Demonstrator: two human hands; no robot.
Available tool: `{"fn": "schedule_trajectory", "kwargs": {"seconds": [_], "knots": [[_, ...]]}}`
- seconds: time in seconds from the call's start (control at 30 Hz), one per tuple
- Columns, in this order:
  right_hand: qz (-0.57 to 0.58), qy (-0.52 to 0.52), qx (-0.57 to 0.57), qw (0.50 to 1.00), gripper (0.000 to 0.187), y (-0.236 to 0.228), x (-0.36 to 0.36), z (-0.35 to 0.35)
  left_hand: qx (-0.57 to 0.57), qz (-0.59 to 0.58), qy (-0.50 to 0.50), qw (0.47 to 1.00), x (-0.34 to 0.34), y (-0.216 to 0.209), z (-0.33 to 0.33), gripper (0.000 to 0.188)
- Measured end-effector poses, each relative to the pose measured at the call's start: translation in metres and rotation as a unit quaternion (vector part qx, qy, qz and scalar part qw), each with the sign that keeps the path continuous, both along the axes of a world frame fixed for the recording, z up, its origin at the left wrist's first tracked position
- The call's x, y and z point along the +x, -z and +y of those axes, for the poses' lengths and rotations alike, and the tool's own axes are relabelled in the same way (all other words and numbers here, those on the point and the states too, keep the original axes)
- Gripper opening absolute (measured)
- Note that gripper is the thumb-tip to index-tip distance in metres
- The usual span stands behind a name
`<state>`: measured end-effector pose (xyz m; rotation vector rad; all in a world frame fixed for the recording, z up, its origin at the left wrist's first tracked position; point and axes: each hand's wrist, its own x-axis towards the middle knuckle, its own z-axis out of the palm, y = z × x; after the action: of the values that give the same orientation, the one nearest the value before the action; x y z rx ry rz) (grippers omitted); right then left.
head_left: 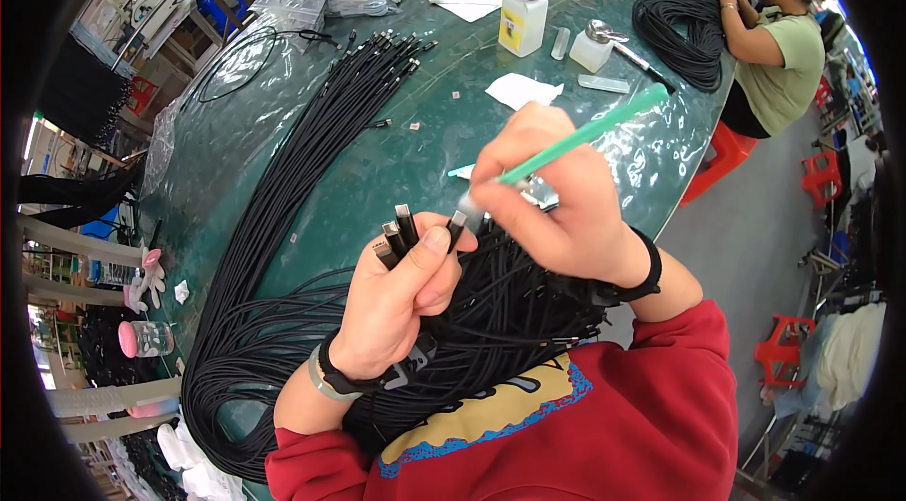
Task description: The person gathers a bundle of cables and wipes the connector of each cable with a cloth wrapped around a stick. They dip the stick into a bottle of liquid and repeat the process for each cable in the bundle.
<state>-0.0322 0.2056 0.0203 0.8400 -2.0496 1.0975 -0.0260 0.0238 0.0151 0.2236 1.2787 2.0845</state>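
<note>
My left hand (389, 298) is closed round several black cable ends, their metal-tipped plugs (403, 222) standing up above the fingers. One plug (457, 222) sticks out apart from the others, between the thumb and forefinger. My right hand (571, 204) pinches a green stick (599, 131) that slants up to the right. Its pale lower tip (471, 206) is blurred and lies against or very close to that single plug; I cannot tell which. Below both hands, a heap of black cables (491, 303) spreads over my lap and the table's near edge.
A long bundle of black cables (311, 133) runs across the green table (444, 138). Farther off are a white bottle (523, 18), a smaller dispenser bottle (593, 46), a white wipe (524, 91) and a coiled cable (679, 34). A co-worker (779, 48) sits at the right.
</note>
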Motion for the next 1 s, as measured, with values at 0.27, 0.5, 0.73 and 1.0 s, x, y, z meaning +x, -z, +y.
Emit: {"fn": "schedule_trajectory", "kwargs": {"seconds": [0.27,0.5,0.73,1.0], "knots": [[-0.102,0.007,-0.089,0.991,0.008,0.001,0.008,0.004,0.028,-0.062,0.07,0.995,-0.003,0.0,-0.004,0.023],[-0.092,-0.017,-0.066,0.993,0.008,-0.003,0.01,-0.004,-0.126,0.192,-0.154,0.961,0.009,0.004,0.003,0.017],[-0.035,0.0,0.011,0.999,0.01,-0.006,0.011,-0.004,-0.152,0.202,-0.138,0.958,0.008,0.005,0.005,0.016],[-0.388,0.228,0.173,0.876,0.015,0.029,-0.034,0.075,-0.109,0.134,-0.076,0.982,-0.002,0.005,0.006,0.022]]}}
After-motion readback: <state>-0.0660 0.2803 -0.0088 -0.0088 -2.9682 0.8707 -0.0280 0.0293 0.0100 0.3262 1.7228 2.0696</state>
